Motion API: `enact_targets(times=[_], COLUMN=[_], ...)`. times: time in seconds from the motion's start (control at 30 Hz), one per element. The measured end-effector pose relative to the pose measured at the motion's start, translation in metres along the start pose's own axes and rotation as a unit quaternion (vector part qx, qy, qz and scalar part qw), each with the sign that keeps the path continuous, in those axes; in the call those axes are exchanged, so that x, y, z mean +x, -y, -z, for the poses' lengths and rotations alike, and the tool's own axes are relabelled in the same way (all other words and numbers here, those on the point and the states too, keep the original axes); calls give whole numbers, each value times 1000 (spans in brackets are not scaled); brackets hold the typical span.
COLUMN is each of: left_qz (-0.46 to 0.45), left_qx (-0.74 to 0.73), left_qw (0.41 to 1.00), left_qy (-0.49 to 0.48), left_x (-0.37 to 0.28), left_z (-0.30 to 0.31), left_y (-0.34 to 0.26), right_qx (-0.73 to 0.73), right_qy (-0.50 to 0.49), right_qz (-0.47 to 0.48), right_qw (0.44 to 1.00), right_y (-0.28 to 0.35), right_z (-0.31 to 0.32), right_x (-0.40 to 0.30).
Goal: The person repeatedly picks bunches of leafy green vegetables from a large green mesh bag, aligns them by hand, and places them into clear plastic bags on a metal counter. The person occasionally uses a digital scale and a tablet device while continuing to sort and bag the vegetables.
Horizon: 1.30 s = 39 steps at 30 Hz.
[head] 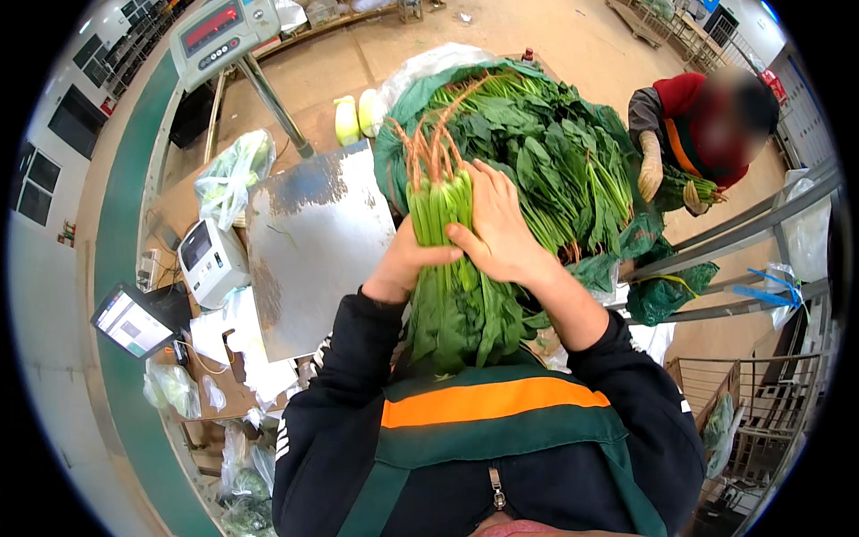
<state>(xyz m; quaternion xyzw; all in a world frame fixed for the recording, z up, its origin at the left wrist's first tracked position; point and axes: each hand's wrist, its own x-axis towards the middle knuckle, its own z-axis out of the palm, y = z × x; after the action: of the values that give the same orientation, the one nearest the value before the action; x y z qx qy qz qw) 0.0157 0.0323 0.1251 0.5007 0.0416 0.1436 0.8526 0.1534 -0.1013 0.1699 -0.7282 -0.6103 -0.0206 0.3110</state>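
Note:
A bunch of spinach is held between my two hands, its reddish roots pointing away from me and its leaves hanging toward my apron. My left hand wraps the stems from the left, the thumb lying across them. From the right, my right hand presses on the same stems with its fingers stretched along them. Just beyond my hands, a heap of spinach fills a green mesh sack. To the left of the bunch lies the worn metal platform of a weighing scale.
The scale's display stands on a metal post. A label printer, a monitor and a bagged vegetable are on the left. Two pale green vegetables lie behind the platform. A gloved co-worker holds greens at right, near metal rails.

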Motion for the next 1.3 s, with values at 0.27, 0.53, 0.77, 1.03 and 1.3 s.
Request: enact_targets(times=[0.27, 0.53, 0.77, 1.03, 1.3], left_qz=[-23, 19, -27, -125, -64], left_qx=[62, 22, -66, 114, 221], left_qw=[997, 998, 989, 968, 968], left_qy=[-35, -50, -129, -185, 99], left_x=[26, 23, 18, 11, -19], left_z=[-4, -5, 11, -31, -27], left_y=[6, 9, 18, 19, 5], right_qx=[623, 288, 253, 396, 471], right_qy=[19, -50, 40, 166, 251], right_qz=[-249, -158, -147, -55, -41], right_qw=[741, 943, 955, 901, 845], right_y=[-18, -15, -25, -46, -42], right_z=[-5, -29, -37, -32, -16], right_x=[35, 30, 0, -9, -50])
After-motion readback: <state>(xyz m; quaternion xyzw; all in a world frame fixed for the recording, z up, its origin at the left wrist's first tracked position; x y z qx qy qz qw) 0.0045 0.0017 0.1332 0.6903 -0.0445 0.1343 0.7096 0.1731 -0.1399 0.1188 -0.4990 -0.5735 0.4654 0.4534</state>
